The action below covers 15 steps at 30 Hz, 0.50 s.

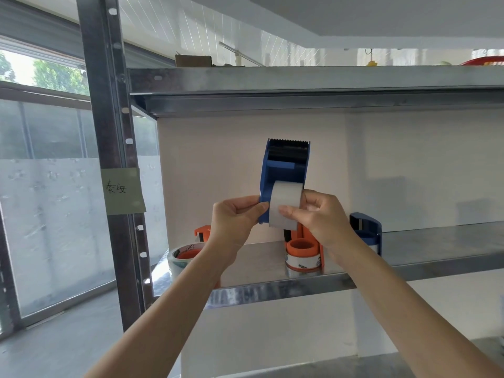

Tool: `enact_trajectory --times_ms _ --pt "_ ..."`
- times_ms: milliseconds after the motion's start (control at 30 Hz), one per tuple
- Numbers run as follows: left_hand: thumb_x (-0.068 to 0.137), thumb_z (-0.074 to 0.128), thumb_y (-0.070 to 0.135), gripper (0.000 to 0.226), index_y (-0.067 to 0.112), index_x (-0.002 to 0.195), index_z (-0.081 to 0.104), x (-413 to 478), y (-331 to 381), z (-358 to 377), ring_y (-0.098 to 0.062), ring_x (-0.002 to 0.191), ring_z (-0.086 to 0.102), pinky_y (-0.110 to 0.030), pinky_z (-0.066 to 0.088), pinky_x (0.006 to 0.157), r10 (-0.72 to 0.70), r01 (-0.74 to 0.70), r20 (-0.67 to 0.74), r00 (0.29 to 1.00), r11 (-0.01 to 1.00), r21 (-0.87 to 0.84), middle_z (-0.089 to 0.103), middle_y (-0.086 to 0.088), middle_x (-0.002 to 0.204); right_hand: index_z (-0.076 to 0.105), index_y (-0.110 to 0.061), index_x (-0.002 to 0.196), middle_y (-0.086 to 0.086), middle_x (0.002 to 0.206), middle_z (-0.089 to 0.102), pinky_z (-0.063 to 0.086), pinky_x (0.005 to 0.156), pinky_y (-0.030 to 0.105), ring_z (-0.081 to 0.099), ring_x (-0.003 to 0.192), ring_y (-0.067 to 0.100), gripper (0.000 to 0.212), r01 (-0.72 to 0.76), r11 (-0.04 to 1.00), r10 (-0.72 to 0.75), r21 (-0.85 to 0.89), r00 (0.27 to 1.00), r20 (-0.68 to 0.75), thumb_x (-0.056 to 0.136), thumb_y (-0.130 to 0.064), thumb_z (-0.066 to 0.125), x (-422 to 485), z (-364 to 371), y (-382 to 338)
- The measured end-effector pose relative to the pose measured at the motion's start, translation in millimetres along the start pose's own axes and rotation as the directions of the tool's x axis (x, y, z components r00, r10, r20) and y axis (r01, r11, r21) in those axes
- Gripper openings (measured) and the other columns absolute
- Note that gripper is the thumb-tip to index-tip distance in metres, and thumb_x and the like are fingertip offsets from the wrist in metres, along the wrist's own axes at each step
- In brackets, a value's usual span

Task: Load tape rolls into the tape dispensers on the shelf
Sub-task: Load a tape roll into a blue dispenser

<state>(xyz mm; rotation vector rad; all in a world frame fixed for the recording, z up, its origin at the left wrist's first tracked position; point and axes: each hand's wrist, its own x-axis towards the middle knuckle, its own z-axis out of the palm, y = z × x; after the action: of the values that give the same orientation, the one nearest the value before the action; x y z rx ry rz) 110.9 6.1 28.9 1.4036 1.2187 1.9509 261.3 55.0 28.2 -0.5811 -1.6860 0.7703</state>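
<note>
From the head view, both hands are raised in front of a metal shelf [409, 246]. The left hand [234, 216] holds the blue dispenser [283, 170] by its lower left side wall, its grip clamped on the plastic edge with thumb and fingers. The dispenser stands upright in the air above the shelf, with its dark toothed cutter at the top. The white tape roll [286, 205] sits in the lower part of the dispenser's body, its broad face turned toward the camera. The right hand [324, 216] has its grip closed on that roll: the thumb lies across the front of the roll and the fingers curl round its right side.

On the shelf below, an orange dispenser [302, 252] stands with a clear roll in it, just under the right wrist. A loose clear tape roll [182, 257] with an orange core lies near the shelf's left end, and part of another orange dispenser [201, 233] shows behind the left wrist. A second blue dispenser [365, 230] stands to the right. A green paper label [122, 190] with handwriting is stuck on the rack's upright post [109, 105].
</note>
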Motion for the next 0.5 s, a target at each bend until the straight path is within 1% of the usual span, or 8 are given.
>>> enact_trajectory --times_ms 67,133,267,333,400,467,500 --pt "0.080 0.071 0.006 0.012 0.018 0.080 0.072 -0.2 0.9 0.4 -0.016 0.079 0.068 -0.023 0.057 0.068 -0.004 0.004 -0.003 1.000 1.000 -0.012 0.072 -0.003 0.084 0.066 -0.025 0.092 -0.008 0.091 0.067 0.052 0.075 0.022 0.062 0.088 0.007 0.013 0.001 1.000 -0.001 0.008 1.000 -0.001 0.082 -0.020 0.073 0.2 -0.5 -0.8" --pt "0.080 0.071 0.006 0.011 0.017 0.080 0.072 -0.5 2.3 -1.5 -0.016 0.077 0.069 -0.022 0.057 0.067 -0.008 0.008 -0.002 1.000 0.999 -0.040 0.072 -0.004 0.082 0.068 -0.021 0.096 -0.003 0.097 0.070 0.054 0.081 0.028 0.063 0.093 0.011 0.015 -0.022 0.999 0.021 0.043 1.000 0.023 0.082 -0.020 0.072 1.9 -3.8 0.4" --pt "0.079 0.072 0.004 0.012 0.016 0.076 0.071 -0.1 4.0 -6.9 -0.019 0.078 0.069 -0.024 0.059 0.067 -0.013 0.013 0.006 1.000 0.997 -0.074 0.072 -0.005 0.081 0.068 -0.027 0.100 -0.005 0.100 0.070 0.055 0.086 0.032 0.063 0.100 0.014 0.018 -0.073 0.994 0.064 0.082 0.992 0.108 0.083 -0.022 0.070 6.3 -14.1 6.7" --pt "0.078 0.073 0.005 0.011 0.015 0.077 0.071 1.3 4.0 -11.5 -0.020 0.079 0.069 -0.023 0.059 0.065 -0.017 0.017 -0.008 1.000 0.998 -0.066 0.072 -0.006 0.082 0.068 -0.026 0.104 -0.004 0.103 0.071 0.054 0.085 0.034 0.063 0.102 0.017 0.022 -0.102 0.981 0.083 0.164 0.990 0.117 0.085 -0.017 0.066 8.4 -21.0 9.4" --pt "0.077 0.074 0.006 0.008 0.012 0.081 0.071 5.7 4.5 -21.7 -0.023 0.082 0.070 -0.025 0.059 0.067 -0.036 0.031 -0.056 0.998 0.996 -0.081 0.072 -0.011 0.088 0.066 -0.018 0.112 0.005 0.110 0.070 0.052 0.086 0.039 0.063 0.107 0.024 0.029 -0.138 0.941 0.119 0.307 0.990 0.081 0.084 -0.012 0.063 11.8 -34.5 13.0" --pt "0.077 0.074 0.009 0.007 0.011 0.082 0.071 10.9 5.2 -34.3 -0.025 0.084 0.070 -0.028 0.060 0.070 -0.063 0.051 -0.100 0.993 0.992 -0.118 0.071 -0.013 0.092 0.063 -0.011 0.120 0.014 0.117 0.067 0.051 0.092 0.046 0.060 0.113 0.033 0.039 -0.147 0.913 0.133 0.381 0.989 0.064 0.081 -0.013 0.063 15.9 -50.6 17.3" --pt "0.078 0.074 0.010 0.007 0.011 0.083 0.070 12.9 5.2 -39.4 -0.024 0.086 0.070 -0.029 0.060 0.073 -0.072 0.059 -0.111 0.991 0.992 -0.115 0.071 -0.011 0.092 0.062 -0.009 0.122 0.016 0.117 0.066 0.050 0.094 0.048 0.059 0.114 0.034 0.042 -0.148 0.910 0.132 0.388 0.989 0.068 0.080 -0.014 0.063 17.7 -55.9 19.5"
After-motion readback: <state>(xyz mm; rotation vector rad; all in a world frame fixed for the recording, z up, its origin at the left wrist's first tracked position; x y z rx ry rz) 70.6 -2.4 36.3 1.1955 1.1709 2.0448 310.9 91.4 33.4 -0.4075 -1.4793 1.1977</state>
